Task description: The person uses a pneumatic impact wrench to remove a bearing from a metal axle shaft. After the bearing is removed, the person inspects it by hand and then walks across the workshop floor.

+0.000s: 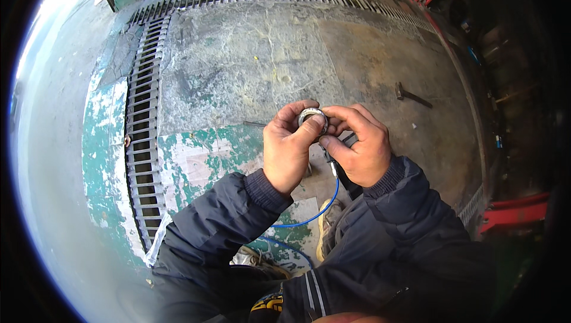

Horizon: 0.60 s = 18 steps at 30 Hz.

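Note:
A round metal ring (pixel 304 113) with a pale, worn rim, like a bearing race, is up in front of me between my two hands. My left hand (pixel 288 147) is closed on it, the thumb lying across its opening and the fingers behind. My right hand (pixel 364 145) pinches at the ring's right edge with thumb and forefinger. Behind and below the right hand shows part of a black tool (pixel 350 140). A blue hose (pixel 326 207) runs up to it by a metal fitting. Whether the right hand touches this tool is hidden.
On the floor to the right lies a hammer (pixel 413 95). A thin rod (pixel 254 124) lies left of my hands. Slotted drain grating (pixel 141 121) runs along the left and far side. Red metal arms (pixel 514 211) stand at the right, and my shoes (pixel 326 228) are below.

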### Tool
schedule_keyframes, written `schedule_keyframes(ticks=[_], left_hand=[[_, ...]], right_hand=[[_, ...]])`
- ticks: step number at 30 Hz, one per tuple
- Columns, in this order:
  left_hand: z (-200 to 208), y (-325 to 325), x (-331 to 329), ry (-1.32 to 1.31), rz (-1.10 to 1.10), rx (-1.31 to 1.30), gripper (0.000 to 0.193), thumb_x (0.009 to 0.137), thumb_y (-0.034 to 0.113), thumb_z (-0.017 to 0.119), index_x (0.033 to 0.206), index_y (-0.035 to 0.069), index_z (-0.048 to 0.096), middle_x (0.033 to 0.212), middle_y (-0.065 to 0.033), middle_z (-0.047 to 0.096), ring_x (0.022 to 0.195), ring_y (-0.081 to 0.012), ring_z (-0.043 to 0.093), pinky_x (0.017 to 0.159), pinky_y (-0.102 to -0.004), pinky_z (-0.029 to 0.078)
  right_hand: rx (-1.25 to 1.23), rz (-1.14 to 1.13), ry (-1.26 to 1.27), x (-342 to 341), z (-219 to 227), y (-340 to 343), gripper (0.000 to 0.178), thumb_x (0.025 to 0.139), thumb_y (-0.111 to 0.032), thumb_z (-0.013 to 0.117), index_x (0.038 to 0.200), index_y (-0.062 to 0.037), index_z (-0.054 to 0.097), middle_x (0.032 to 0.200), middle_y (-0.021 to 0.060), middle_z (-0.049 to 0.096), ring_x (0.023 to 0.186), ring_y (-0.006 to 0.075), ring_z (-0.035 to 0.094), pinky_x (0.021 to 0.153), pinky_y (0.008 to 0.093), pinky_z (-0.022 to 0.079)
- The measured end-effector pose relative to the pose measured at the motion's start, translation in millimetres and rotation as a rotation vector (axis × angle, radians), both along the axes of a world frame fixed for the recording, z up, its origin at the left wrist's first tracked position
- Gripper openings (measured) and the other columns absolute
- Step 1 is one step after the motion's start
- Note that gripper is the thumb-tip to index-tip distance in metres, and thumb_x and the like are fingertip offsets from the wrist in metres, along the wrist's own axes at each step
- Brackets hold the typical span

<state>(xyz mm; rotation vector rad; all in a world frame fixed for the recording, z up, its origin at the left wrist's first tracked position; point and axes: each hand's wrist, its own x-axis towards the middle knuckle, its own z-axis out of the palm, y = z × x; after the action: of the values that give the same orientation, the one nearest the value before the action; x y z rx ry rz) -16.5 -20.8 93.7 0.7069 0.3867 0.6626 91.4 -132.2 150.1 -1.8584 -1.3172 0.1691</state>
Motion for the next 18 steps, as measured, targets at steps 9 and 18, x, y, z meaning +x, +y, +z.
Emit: schedule_keyframes(ticks=[9, 18], left_hand=[[2.0, -0.5, -1.4, 0.035, -0.019, 0.045, 0.027, 0.097, -0.004, 0.070, 0.123, -0.006, 0.063, 0.103, -0.0090, 0.074, 0.092, -0.0146, 0.072, 0.084, -0.0281, 0.059], [-11.1, 1.2, 0.3, 0.012, -0.063, 0.072, 0.042, 0.092, -0.008, 0.068, 0.133, -0.007, 0.060, 0.113, -0.0100, 0.072, 0.104, -0.0156, 0.070, 0.092, -0.0304, 0.058]], right_hand=[[-0.024, -0.013, -0.007, -0.1, -0.1, -0.5, 0.045, 0.080, 0.007, 0.083, 0.123, -0.0029, 0.072, 0.102, 0.0090, 0.070, 0.088, 0.0186, 0.073, 0.081, 0.0320, 0.060], [-0.063, -0.018, 0.012, 4.7, -1.5, -1.9, 0.043, 0.083, 0.006, 0.081, 0.124, -0.0029, 0.072, 0.102, 0.0088, 0.069, 0.090, 0.0188, 0.072, 0.082, 0.0321, 0.059]])
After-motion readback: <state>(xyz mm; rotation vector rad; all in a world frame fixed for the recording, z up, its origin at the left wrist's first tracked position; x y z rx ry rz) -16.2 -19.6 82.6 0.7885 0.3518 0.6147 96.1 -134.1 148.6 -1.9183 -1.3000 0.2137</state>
